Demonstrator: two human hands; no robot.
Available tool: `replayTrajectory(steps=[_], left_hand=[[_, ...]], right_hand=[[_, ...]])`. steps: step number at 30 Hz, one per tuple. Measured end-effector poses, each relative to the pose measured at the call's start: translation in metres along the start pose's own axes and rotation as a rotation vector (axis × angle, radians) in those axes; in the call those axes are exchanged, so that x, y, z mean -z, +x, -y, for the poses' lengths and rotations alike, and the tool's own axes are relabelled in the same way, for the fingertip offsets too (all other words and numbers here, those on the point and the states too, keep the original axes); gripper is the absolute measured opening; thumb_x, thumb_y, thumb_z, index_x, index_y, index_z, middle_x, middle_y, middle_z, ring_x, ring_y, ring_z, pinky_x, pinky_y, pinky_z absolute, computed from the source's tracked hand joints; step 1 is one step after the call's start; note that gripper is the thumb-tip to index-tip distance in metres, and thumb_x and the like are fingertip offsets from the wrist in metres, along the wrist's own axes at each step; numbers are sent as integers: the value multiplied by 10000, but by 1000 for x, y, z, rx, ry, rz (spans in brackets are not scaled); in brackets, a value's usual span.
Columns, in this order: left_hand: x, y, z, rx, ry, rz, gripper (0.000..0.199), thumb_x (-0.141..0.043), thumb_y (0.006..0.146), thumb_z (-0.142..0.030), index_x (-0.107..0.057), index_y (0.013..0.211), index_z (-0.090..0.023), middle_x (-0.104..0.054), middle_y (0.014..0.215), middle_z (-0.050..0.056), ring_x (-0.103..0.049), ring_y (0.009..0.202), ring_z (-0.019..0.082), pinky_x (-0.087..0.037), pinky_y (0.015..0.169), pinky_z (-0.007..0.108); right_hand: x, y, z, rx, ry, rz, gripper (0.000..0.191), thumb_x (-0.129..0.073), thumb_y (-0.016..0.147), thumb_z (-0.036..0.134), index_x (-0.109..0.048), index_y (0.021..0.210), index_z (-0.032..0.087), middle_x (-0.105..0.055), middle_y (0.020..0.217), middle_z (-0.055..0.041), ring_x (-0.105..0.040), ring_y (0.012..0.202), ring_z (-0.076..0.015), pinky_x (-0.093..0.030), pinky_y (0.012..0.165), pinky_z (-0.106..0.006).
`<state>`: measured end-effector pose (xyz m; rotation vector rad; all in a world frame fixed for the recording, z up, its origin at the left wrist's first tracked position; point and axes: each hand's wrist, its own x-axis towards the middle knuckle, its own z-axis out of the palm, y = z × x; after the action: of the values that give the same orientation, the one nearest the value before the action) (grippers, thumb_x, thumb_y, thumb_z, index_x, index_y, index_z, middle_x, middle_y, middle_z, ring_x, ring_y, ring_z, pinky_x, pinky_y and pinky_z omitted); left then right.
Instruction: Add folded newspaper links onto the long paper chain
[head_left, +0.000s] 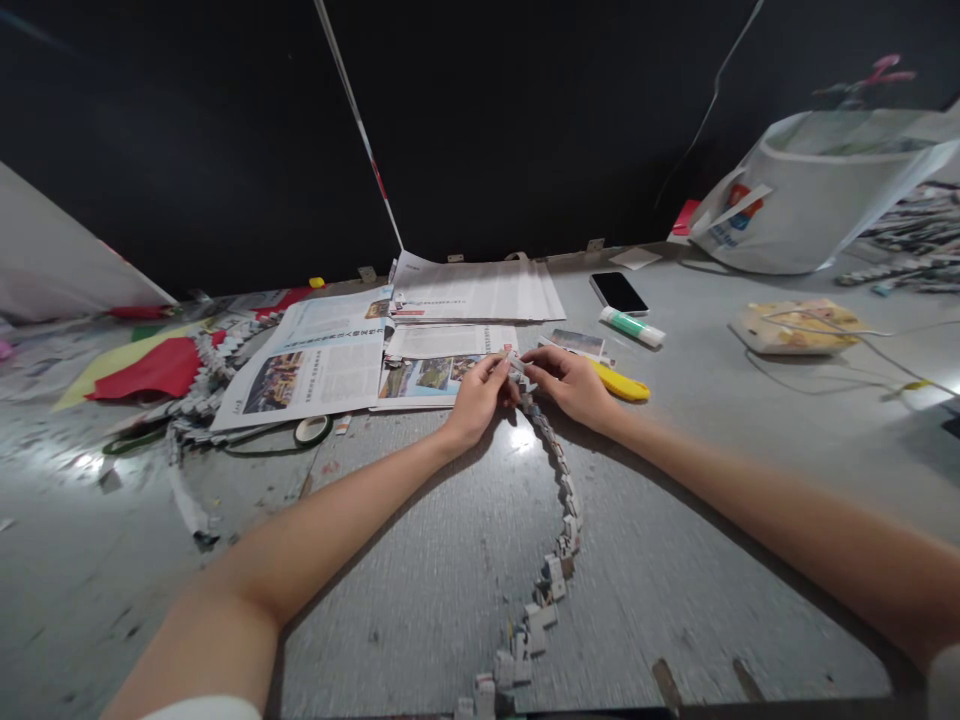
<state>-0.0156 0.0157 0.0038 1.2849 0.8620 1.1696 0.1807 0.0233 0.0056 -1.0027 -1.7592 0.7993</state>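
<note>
A long chain of folded newspaper strips (568,500) curves over the grey table toward me and reaches its near edge. At the chain's far end, my left hand (480,395) pinches a small folded piece of paper between thumb and fingers. Opposite it, my right hand (571,385) is closed at the same end, its fingertips on the paper. The exact fold is too small to make out. Just beyond the hands lie newspaper sheets (450,342) with printed photos. A yellow utility knife (621,382) rests beside my right hand.
Behind the right hand are a glue stick (632,327) and a black phone (618,293). A white bag (810,200) and a tissue pack (799,327) stand at right. Left are a newspaper page (315,360), green tape (312,431), red paper (150,370) and more folded chains (214,385).
</note>
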Motion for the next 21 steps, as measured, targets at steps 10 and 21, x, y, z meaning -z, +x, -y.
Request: replayTrajectory(steps=[10,21], left_hand=[[-1,1,0,28,-18,-15,400,-770,996,-538,-564,1083,-208,-700,706,-14,-644,565,117,-501,576,235],[0,-1,3,-168,294,-75,249,-756,992,-433,-733,949,-189,-747,977,90,-720,903,206,-585,792,317]], right_hand=[[-1,0,2,33,16,1,252,-681,1029,504,-678,1002,253,-754,930,-53,-701,857,-240,-574,833,-415],[3,0,3,-3,241,-177,334,-703,1016,571,-595,972,258,-612,781,12,-575,671,-157,-520,668,-349]])
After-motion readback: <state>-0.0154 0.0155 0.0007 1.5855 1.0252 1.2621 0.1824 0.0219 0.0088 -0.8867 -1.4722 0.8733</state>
